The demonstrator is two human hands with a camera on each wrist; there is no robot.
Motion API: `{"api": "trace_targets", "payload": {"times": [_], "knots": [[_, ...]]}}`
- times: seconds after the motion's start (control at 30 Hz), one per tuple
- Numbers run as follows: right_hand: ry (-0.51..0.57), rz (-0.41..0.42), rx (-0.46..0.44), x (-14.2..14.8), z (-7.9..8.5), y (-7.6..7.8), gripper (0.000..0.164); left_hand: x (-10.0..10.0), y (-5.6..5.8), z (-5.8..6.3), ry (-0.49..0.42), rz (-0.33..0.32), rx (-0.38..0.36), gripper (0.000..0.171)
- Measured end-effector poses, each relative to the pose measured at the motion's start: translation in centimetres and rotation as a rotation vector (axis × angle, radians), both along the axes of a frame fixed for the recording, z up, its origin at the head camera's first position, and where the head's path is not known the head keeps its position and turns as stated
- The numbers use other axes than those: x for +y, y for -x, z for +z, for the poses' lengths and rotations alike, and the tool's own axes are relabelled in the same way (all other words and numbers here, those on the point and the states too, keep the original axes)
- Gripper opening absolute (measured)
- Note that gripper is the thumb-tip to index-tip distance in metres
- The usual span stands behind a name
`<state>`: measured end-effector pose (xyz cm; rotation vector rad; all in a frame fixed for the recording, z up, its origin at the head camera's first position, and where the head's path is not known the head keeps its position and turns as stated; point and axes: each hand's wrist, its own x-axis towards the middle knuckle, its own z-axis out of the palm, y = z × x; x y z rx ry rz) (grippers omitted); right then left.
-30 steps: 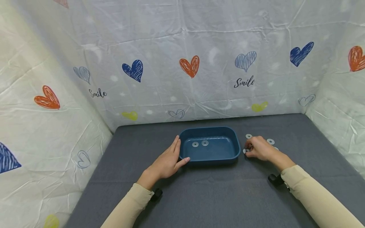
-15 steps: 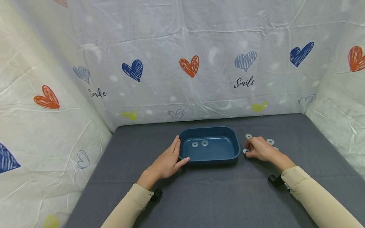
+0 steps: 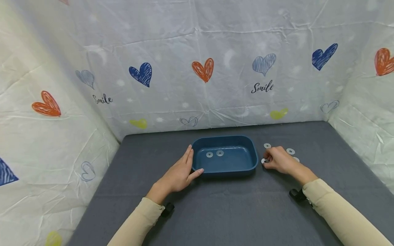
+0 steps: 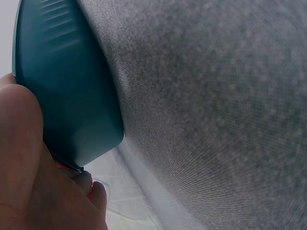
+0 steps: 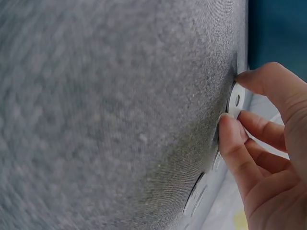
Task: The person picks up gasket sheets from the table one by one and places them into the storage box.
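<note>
In the head view a blue rectangular plastic tray [image 3: 227, 169] stands on the table, with two flat washers [image 3: 209, 154] lying in it. My left hand [image 3: 176, 172] rests against the tray's left end, fingers straight along the side and thumb at the front rim. The left wrist view shows the tray's outer wall [image 4: 67, 96] beside that hand [image 4: 24, 153]. To the right of the tray, my right hand [image 3: 278, 160] pinches a washer [image 5: 235, 98] by its edges, between thumb and fingertip. That washer is tilted in the right wrist view, close to the tabletop.
Several more washers lie around the right hand, among them one washer [image 3: 267, 145] behind it and another washer [image 3: 290, 151] to its right. A dark grey cloth [image 3: 221, 212] covers the table. White curtains [image 3: 172, 99] printed with hearts close off the back and sides.
The head view has shifted slightly. Both hands keep almost the same places, the left at the tray and the right at the washer.
</note>
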<state>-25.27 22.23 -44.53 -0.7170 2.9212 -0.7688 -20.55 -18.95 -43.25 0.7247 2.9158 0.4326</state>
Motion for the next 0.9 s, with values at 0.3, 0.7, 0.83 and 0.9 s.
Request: {"api": "trace_targets", "payload": {"times": [0.3, 0.7, 0.83, 0.9], "knots": [[-0.026, 0.040, 0.030, -0.04, 0.09, 0.33, 0.016, -0.05, 0.00, 0.21, -0.002, -0.003, 0.001, 0.095], [0.013, 0.059, 0.066, 0.43, 0.31, 0.18, 0.010, -0.01, 0.05, 0.13, 0.008, -0.002, 0.002, 0.096], [0.036, 0.048, 0.088, 0.54, 0.24, 0.01, 0.010, -0.03, 0.08, -0.01, 0.005, -0.002, 0.000, 0.096], [0.043, 0.038, 0.105, 0.53, 0.18, -0.03, 0.010, -0.05, 0.09, -0.06, 0.001, -0.003, 0.003, 0.096]]}}
